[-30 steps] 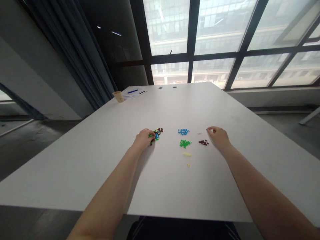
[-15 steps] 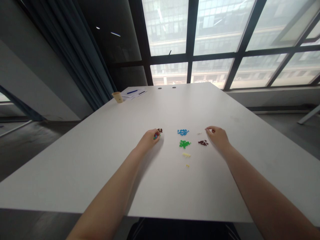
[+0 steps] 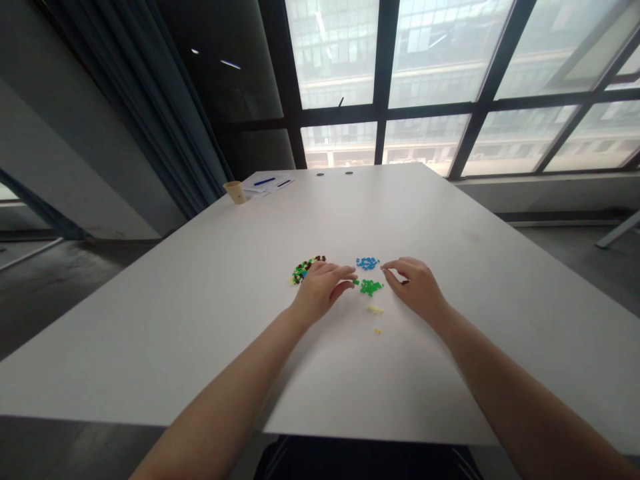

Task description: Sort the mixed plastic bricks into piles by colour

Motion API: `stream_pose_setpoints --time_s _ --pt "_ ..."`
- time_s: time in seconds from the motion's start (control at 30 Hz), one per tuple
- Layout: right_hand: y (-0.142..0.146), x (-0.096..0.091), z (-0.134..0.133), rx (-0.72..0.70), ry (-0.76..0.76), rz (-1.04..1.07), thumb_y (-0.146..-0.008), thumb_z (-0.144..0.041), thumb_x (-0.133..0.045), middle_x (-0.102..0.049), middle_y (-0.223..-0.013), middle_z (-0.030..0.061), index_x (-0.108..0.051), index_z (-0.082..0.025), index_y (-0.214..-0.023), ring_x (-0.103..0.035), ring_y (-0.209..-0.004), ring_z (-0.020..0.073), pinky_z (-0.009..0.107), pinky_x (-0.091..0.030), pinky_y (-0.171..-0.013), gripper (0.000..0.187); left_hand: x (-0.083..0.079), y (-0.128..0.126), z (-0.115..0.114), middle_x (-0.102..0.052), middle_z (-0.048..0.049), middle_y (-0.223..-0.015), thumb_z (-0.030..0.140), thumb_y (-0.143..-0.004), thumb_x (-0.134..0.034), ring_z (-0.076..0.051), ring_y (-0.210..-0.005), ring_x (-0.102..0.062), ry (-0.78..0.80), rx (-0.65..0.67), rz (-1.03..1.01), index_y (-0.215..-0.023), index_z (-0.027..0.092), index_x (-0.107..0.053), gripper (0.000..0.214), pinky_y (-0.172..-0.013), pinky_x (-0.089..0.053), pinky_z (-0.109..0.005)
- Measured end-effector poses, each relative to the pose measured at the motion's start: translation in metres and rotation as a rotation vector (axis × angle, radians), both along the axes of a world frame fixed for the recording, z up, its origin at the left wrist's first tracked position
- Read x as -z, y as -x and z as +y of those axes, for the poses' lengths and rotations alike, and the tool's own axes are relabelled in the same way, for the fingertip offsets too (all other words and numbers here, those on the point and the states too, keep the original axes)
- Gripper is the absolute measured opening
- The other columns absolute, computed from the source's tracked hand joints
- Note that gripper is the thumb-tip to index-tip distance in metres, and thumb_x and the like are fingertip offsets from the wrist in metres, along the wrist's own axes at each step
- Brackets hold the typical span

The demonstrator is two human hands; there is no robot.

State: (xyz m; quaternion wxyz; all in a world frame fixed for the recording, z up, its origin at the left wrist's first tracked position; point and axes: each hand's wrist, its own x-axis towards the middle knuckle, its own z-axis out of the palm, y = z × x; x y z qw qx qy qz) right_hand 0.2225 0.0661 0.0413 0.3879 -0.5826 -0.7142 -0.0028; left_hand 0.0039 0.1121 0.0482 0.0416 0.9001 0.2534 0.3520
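Observation:
My left hand [image 3: 324, 288] reaches in from the left, thumb and fingertips closed around a small green piece [image 3: 356, 282] at the edge of a pile of green pieces [image 3: 371, 287]. Behind that hand, partly covered by it, lies a mixed pile of green, brown, pale yellow and blue pieces [image 3: 301, 269]. My right hand [image 3: 416, 285] is in a pinch beside a pile of blue pieces [image 3: 367, 263]; whatever sits at its fingertips is too small to name. Under its palm a bit of dark brown [image 3: 405, 283] shows; the rest there is hidden.
Pale yellow pieces [image 3: 375, 309] and a few deeper yellow ones [image 3: 377, 331] lie nearer me on the white table [image 3: 400, 380]. A beige cup [image 3: 235, 192] and papers with a blue pen [image 3: 265, 181] stand at the far left. Windows rise beyond the table.
My left hand has moved right from the mixed pile to the green pieces, uncovering much of that pile. My right hand has come left towards the blue pieces, now covering the dark brown ones.

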Motion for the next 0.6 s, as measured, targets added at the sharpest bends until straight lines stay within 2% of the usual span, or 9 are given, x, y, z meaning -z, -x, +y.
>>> stream_pose_setpoints --time_s 0.1,0.23,0.4,0.5,0.6 --pt "0.008 -0.002 -0.006 -0.109 -0.038 -0.028 -0.079 -0.029 -0.050 -0.058 -0.064 0.0015 -0.066 -0.021 -0.082 -0.051 -0.064 0.0137 0.028 -0.037 -0.070 0.017 -0.002 0.000 -0.001 -0.069 -0.0021 -0.094 0.031 -0.084 -0.049 -0.012 -0.087 -0.060 0.010 0.001 0.027 -0.102 0.022 -0.054 0.020 -0.083 -0.037 -0.029" --pt "0.020 0.000 -0.012 -0.229 -0.078 -0.059 -0.076 -0.033 -0.057 -0.060 -0.074 0.0024 -0.064 -0.023 -0.089 -0.053 -0.076 0.0161 0.030 -0.037 -0.075 0.018 -0.001 -0.003 -0.004 -0.069 -0.0021 -0.091 0.030 -0.084 -0.049 -0.013 -0.086 -0.060 0.030 0.021 0.030 -0.104 0.022 -0.052 0.021 -0.084 -0.037 -0.030" --pt "0.030 0.004 -0.013 -0.219 -0.072 -0.064 -0.080 -0.031 -0.053 -0.060 -0.075 0.0027 -0.064 -0.023 -0.084 -0.052 -0.078 0.0161 0.030 -0.036 -0.075 0.014 0.006 -0.008 -0.006 -0.070 -0.0025 -0.088 0.030 -0.084 -0.049 -0.014 -0.085 -0.061 0.072 0.017 0.037 -0.104 0.022 -0.051 0.022 -0.085 -0.037 -0.031" --pt "0.025 0.005 -0.008 -0.216 -0.051 -0.076 -0.080 -0.029 -0.052 -0.060 -0.074 0.0026 -0.064 -0.022 -0.080 -0.053 -0.077 0.0155 0.029 -0.036 -0.075 0.013 0.009 -0.009 -0.005 -0.070 -0.0021 -0.086 0.030 -0.085 -0.047 -0.014 -0.084 -0.061 0.110 0.005 0.017 -0.102 0.022 -0.051 0.019 -0.083 -0.038 -0.031" --pt "0.015 0.007 -0.003 -0.164 0.042 -0.123 -0.079 -0.028 -0.054 -0.060 -0.073 0.0020 -0.064 -0.022 -0.079 -0.053 -0.074 0.0147 0.028 -0.035 -0.073 0.013 0.009 -0.009 -0.001 -0.069 -0.0011 -0.084 0.028 -0.085 -0.047 -0.014 -0.083 -0.061 0.121 -0.024 0.005 -0.099 0.022 -0.051 0.016 -0.081 -0.039 -0.031"
